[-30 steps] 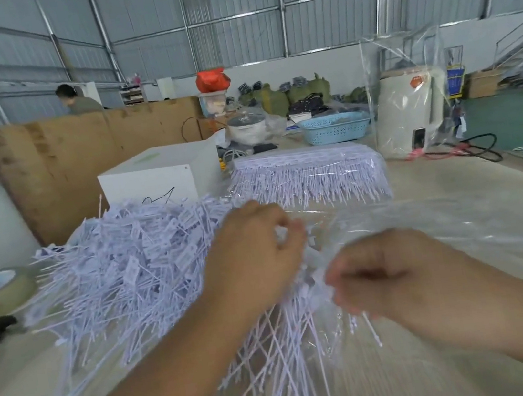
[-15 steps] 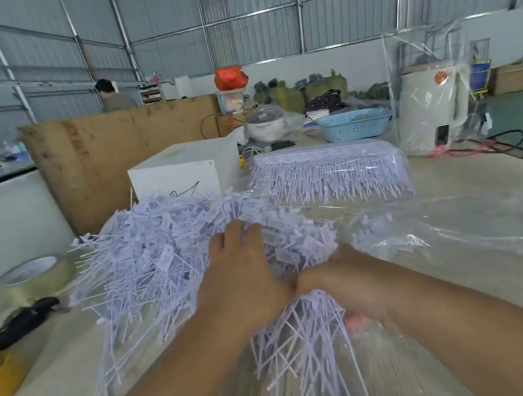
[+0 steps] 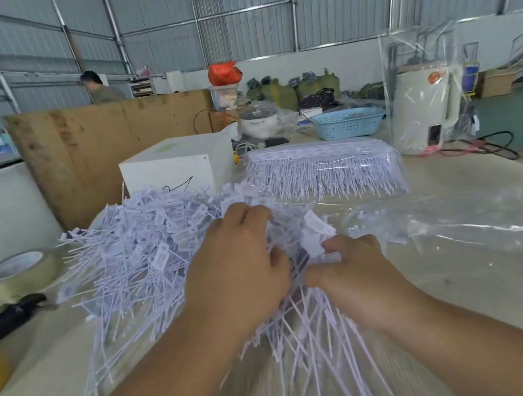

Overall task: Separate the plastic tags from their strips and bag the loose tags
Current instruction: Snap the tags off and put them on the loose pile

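A big heap of loose white plastic tags point(image 3: 132, 251) with long thin tails covers the table's left middle. My left hand point(image 3: 237, 269) grips a bundle of tags point(image 3: 306, 323) at the heap's right edge, fingers curled into it. My right hand point(image 3: 356, 272) sits just beside it and pinches the same bundle near its flat label ends. The tails fan out toward me below both hands. A clear plastic bag point(image 3: 461, 229) lies flat to the right. Behind it, a neat packed block of tags point(image 3: 324, 171) rests in clear wrap.
A white box point(image 3: 177, 166) stands behind the heap, with a plywood board point(image 3: 103, 147) at the back left. Tape rolls point(image 3: 16, 271) and a black tool point(image 3: 7, 320) lie at the left. A blue basket point(image 3: 347, 122) and a wrapped white appliance point(image 3: 423, 109) stand at the back right.
The camera has tilted and shifted slightly. My right hand has slid up from under the bundle to pinch its label ends, and my left hand has stayed on the bundle.
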Demonstrator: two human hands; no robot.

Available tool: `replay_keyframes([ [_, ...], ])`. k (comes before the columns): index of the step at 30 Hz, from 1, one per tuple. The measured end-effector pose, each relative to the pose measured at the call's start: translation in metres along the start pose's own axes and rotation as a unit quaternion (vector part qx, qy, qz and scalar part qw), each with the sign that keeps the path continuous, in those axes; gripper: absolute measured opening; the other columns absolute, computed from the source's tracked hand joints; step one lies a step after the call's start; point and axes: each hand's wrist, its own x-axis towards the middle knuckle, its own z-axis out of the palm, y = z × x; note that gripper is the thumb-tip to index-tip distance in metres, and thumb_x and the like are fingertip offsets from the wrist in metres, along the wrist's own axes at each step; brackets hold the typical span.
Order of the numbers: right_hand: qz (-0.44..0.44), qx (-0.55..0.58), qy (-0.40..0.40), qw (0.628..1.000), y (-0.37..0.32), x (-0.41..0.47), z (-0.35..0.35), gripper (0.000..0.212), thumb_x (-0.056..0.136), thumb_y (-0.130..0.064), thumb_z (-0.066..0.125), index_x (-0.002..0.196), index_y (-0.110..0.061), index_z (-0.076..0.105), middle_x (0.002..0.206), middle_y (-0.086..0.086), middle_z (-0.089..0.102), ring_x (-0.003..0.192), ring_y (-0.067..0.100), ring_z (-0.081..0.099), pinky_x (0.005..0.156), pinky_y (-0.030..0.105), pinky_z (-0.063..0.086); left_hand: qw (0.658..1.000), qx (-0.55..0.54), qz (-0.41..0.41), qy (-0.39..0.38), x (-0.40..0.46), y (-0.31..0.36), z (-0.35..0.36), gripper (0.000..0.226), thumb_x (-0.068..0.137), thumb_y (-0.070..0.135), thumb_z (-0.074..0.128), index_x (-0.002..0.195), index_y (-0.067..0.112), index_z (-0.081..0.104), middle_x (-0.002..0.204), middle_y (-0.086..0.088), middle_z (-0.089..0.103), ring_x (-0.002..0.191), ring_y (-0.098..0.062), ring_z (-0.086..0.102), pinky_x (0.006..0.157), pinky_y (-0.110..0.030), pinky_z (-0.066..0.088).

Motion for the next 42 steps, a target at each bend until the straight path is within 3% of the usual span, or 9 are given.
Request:
replay_keyframes([
  [5,-0.073,-0.157,-0.069,0.983,0.000,-0.013,-0.011,0.045,0.082,-0.038,0.060,0.124,-0.040,0.045,0.111,-0.012,0.029,0.040,-0.001,0.055,0.034,0.013,0.035,0.982,0.151,-0.094,-0.071,0.009,-0.008,-0.011,0.065,0.083,0.066,0.038,0.126,0.018,0.047,0.122,-0.005,0.053,0.112,-0.029,0.048,0.082,-0.040,0.045],
  [9,-0.021,-0.226,-0.106,0.968,-0.003,-0.014,-0.016,0.028,0.082,-0.046,0.056,0.075,-0.020,0.049,0.053,-0.011,0.058,0.034,0.001,0.052,0.037,0.016,0.035,0.948,0.153,-0.171,-0.222,0.004,-0.015,0.004,0.095,0.075,0.088,0.026,0.139,0.018,0.033,0.136,-0.007,0.046,0.121,-0.029,0.047,0.086,-0.039,0.043],
  [13,0.056,-0.156,-0.128,0.978,-0.009,-0.009,-0.010,0.053,0.083,-0.062,0.054,0.084,-0.010,0.056,0.041,-0.003,0.059,0.045,0.015,0.067,0.043,0.015,0.042,0.949,0.107,-0.183,-0.235,0.003,-0.017,0.014,0.112,0.063,0.095,0.027,0.145,0.019,0.023,0.143,-0.010,0.038,0.127,-0.031,0.042,0.094,-0.043,0.042],
  [19,0.053,0.020,-0.061,0.997,-0.007,0.007,0.006,0.039,0.079,-0.046,0.066,0.101,-0.014,0.063,0.106,0.009,0.065,0.080,0.020,0.067,0.061,0.026,0.054,0.961,-0.112,-0.159,-0.198,0.005,-0.025,0.023,0.076,0.082,0.066,0.056,0.140,0.024,0.030,0.140,0.000,0.039,0.115,-0.017,0.048,0.080,-0.028,0.035],
  [21,0.060,0.089,-0.037,0.994,-0.003,0.011,0.011,0.047,0.076,-0.044,0.071,0.107,-0.010,0.064,0.103,0.009,0.067,0.086,0.021,0.067,0.078,0.037,0.057,0.961,-0.153,-0.155,-0.170,0.004,-0.024,0.027,0.063,0.085,0.054,0.060,0.136,0.025,0.035,0.133,0.002,0.041,0.105,-0.012,0.050,0.073,-0.024,0.037],
  [28,0.056,0.242,0.011,0.969,-0.015,0.018,0.027,0.092,0.034,-0.058,0.072,0.111,-0.009,0.059,0.102,0.016,0.069,0.083,0.027,0.069,0.057,0.031,0.046,0.965,-0.246,-0.074,-0.055,0.003,-0.003,0.028,0.014,0.087,0.016,0.057,0.101,0.018,0.058,0.099,-0.001,0.060,0.078,-0.007,0.057,0.062,-0.020,0.043],
  [33,0.031,0.304,-0.012,0.952,-0.021,0.023,0.031,0.056,0.038,-0.038,0.076,0.085,-0.007,0.071,0.082,0.019,0.072,0.076,0.032,0.072,0.064,0.041,0.055,0.960,-0.271,-0.060,-0.022,0.001,0.007,0.024,0.034,0.082,0.007,0.057,0.114,0.020,0.059,0.106,0.005,0.061,0.091,-0.008,0.060,0.078,-0.019,0.046],
  [37,0.022,0.360,-0.063,0.930,-0.025,0.023,0.029,0.011,0.073,-0.008,0.070,0.081,-0.002,0.072,0.079,0.015,0.073,0.077,0.023,0.073,0.061,0.030,0.054,0.951,-0.304,-0.065,-0.005,-0.001,0.013,0.022,0.040,0.081,0.002,0.055,0.116,0.021,0.059,0.101,0.004,0.062,0.088,-0.006,0.061,0.076,-0.015,0.047],
  [42,0.014,0.360,-0.088,0.929,-0.033,0.019,0.019,0.010,0.081,-0.003,0.062,0.085,-0.001,0.071,0.075,0.011,0.070,0.068,0.015,0.069,0.052,0.021,0.049,0.911,-0.401,-0.100,-0.008,0.001,0.021,0.015,0.037,0.083,0.001,0.059,0.100,0.034,0.057,0.087,0.000,0.067,0.075,-0.008,0.064,0.067,-0.018,0.050],
])
